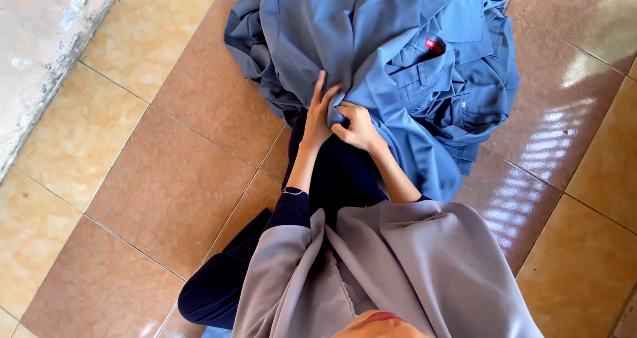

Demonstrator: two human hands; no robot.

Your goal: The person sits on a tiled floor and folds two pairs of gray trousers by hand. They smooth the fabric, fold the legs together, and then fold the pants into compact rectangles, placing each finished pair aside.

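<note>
While left hand [317, 119], right hand [356, 127] pinch blue garment [371, 52]; tiled floor [166, 178] around

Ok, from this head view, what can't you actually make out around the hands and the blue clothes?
- Left hand fingertips: tucked into a fold of the blue garment.
- What the right hand pinches: hidden by its fingers.
- Pile's top: cut off by the frame edge.
- Red label: too small to read.
- Floor under the pile: covered.
</note>
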